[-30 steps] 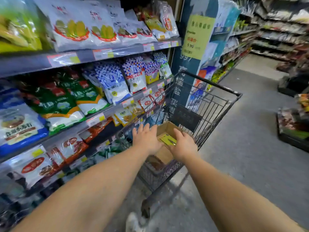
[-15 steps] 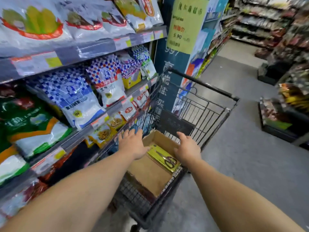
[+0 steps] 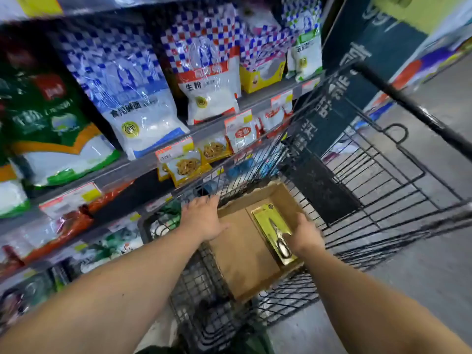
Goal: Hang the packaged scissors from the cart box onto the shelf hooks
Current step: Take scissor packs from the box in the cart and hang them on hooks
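Left hand [image 3: 204, 218]: resting on the left rim of the cardboard box [image 3: 245, 254], fingers straight and spread over the edge toward the cart wire, gripping nothing.

Right hand [image 3: 304, 235]: lying at the right side of the box, palm down, touching the right edge of the packaged scissors [image 3: 274, 232]; its fingertips are hiding behind the package edge, so a grip cannot be told from this angle.

Packaged scissors: one yellow card with metal scissors on it, lying flat inside the box along its right wall, hang-hole end pointing away from the person.

Cardboard box: open-topped, brown, sitting in the basket of the shopping cart [image 3: 357, 190], its floor otherwise showing bare cardboard.

Shopping cart: black wire, standing just beside the shelving, its handle bar [image 3: 413, 108] running across the upper right.

Shelf [image 3: 204, 129]: grey, carrying blue-checked bags of white powder [image 3: 132, 98] and a red-banded bag of starch [image 3: 209, 80]; a green bag [image 3: 48, 116] is sitting further left. Small yellow sachets [image 3: 184, 167] are hanging below the shelf edge, just beside the cart.

Floor [image 3: 434, 264]: grey, showing to the right of the cart.
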Action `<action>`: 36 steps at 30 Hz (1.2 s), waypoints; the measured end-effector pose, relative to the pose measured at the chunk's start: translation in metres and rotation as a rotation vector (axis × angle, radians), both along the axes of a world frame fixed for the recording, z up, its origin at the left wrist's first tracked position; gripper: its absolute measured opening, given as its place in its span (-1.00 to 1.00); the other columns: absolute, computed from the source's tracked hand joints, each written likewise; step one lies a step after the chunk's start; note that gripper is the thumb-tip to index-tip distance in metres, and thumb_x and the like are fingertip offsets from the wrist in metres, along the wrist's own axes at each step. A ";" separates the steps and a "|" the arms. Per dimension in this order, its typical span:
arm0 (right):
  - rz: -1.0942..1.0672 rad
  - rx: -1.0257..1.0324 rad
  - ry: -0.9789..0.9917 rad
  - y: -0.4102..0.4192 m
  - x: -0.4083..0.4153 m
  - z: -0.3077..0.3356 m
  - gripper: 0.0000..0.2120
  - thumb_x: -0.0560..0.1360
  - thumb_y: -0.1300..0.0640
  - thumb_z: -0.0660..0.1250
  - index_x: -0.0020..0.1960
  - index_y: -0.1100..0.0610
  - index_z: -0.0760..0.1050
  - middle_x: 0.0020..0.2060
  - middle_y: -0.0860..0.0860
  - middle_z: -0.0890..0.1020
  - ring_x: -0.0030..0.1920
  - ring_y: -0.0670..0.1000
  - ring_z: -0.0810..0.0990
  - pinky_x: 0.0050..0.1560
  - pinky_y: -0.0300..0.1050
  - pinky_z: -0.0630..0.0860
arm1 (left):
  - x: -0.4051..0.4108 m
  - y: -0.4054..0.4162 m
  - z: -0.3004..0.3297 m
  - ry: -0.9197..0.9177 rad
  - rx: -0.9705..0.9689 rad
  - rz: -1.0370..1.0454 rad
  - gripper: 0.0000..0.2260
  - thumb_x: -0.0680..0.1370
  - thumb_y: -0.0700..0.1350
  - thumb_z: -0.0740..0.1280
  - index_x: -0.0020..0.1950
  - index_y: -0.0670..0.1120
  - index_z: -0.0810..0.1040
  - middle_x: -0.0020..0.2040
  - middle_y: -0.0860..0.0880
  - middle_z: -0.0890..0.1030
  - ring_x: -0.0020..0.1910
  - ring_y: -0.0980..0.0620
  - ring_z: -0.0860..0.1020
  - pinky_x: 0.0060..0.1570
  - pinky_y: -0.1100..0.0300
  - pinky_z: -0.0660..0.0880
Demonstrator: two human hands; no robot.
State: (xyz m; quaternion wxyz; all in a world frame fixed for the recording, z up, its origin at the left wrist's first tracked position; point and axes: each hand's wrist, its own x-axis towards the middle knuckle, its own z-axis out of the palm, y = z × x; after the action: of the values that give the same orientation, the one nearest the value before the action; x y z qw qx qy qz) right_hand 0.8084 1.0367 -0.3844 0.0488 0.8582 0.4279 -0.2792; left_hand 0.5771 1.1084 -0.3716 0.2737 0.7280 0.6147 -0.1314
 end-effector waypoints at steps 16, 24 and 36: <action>0.111 -0.390 0.266 0.043 0.121 -0.190 -0.43 0.52 0.02 0.30 0.45 0.12 0.19 0.28 0.19 0.44 0.28 0.25 0.46 0.28 0.16 0.42 | 0.138 -0.023 -0.160 0.051 -0.433 0.296 -0.26 0.49 0.19 0.40 0.57 0.00 0.18 0.50 -0.11 0.32 0.45 -0.17 0.31 0.39 -0.04 0.34; 0.119 -0.380 0.185 0.040 0.127 -0.256 -0.17 0.47 -0.06 0.41 0.55 0.08 0.00 0.36 0.20 0.35 0.33 0.25 0.41 0.27 0.12 0.39 | 0.149 -0.031 -0.206 0.051 -0.584 0.432 -0.32 0.55 0.21 0.31 0.57 -0.02 0.17 0.50 -0.16 0.32 0.43 -0.19 0.34 0.39 -0.03 0.34; -0.356 -0.426 0.879 0.035 0.101 -0.234 -0.48 0.47 0.24 0.40 0.40 0.20 0.38 0.23 0.09 0.56 0.20 0.11 0.54 0.24 -0.03 0.45 | 0.164 -0.023 -0.204 -0.237 -0.588 0.877 -0.23 0.45 0.17 0.47 0.53 -0.11 0.26 0.45 -0.08 0.43 0.37 -0.13 0.45 0.33 0.08 0.41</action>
State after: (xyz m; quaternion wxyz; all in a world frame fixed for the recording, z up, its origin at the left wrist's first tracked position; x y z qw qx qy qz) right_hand 0.9092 1.0720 -0.6187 -0.0101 0.6903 0.1891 -0.6983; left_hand 0.7408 1.0856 -0.5758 0.5627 0.3054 0.7631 -0.0883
